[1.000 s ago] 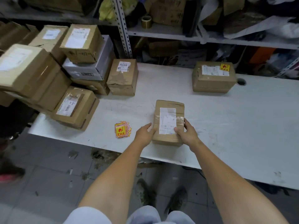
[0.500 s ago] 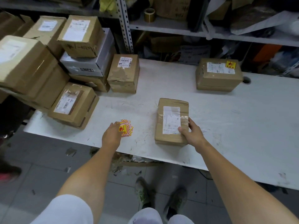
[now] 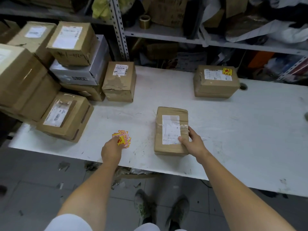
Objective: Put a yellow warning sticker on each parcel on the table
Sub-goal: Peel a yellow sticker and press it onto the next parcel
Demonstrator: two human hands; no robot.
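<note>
right hand (image 3: 193, 144) grips the parcel (image 3: 171, 117) at its near corner; left of the parcel, left hand (image 3: 111, 149) touches sticker pile (image 3: 124, 135), grip unclear.

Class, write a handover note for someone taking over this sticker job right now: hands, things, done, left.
Left hand on the sticker pile; whether it pinches one is unclear.
Right hand grips the near parcel at its right edge, on the table.
Done: the far parcel bears a yellow sticker.
Left: near parcel and the parcels at the left show none.
</note>
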